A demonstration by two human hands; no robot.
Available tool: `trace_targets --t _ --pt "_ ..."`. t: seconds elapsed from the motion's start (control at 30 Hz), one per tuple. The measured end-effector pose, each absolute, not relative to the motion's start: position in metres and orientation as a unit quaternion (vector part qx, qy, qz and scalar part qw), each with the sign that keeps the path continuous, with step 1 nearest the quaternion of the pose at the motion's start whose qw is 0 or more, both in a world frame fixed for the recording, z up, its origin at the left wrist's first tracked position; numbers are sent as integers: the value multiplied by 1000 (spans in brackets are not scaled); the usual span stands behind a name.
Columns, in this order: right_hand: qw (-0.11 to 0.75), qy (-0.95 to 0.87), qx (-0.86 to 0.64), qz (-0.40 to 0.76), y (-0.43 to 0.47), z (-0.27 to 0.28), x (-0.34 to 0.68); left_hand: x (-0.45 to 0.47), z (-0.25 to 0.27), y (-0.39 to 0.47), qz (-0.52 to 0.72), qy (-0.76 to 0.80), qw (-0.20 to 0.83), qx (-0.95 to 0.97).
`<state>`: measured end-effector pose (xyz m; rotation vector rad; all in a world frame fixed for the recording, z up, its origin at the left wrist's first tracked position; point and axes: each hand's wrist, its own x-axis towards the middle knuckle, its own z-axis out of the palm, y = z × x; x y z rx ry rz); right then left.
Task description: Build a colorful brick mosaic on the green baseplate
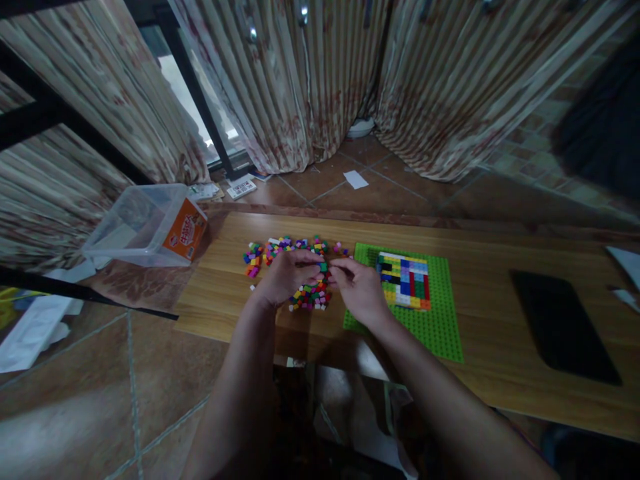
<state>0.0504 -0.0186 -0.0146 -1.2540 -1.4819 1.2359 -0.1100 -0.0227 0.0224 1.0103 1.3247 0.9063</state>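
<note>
"When you look between the left hand (287, 275) and the right hand (363, 288), what do you see?"

"One brick (323, 267), small, blocky and green, gripped in the left hand's fingertips."

"And the right hand?"

"Its thumb and fingers are drawn together just beside that brick. Whether they hold anything, I cannot tell; it is too small and blurred."

"What lies around them?"

"Loose bricks (309, 295), under and beyond the left hand and in front of the right: red, pink, purple, yellow, white, blue, green, orange. They are heaped too closely to count."

"Anything built?"

"One panel (407, 280), just right of the right hand. It is flat and nearly square, a patchwork of white, yellow, black, blue, red, green and orange. It lies on one baseplate (443, 333), bright green and studded, which reaches under the right forearm."

"Count the rest."

"One table (490, 280), wood-grained, beneath both hands. One tub (150, 227), clear with an orange label (184, 233), on the floor well to the left of the left hand. One dark, flat slab (565, 327), well to the right of the right hand."
</note>
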Motion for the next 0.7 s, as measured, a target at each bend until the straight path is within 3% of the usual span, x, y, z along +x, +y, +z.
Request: trace_targets --t 0.13,0.47,0.57,0.7 --pt "452 -476 -456 601 -17 -9 48 -106 24 -23 399 547 588 443" --pt "464 -401 -412 674 -21 1 56 -102 28 -26 441 456 671 383" --pt "440 -469 -440 626 -20 -6 57 -105 31 -27 462 439 676 370" --pt "362 -667 -510 405 -21 -13 54 -106 33 -28 472 432 674 369"
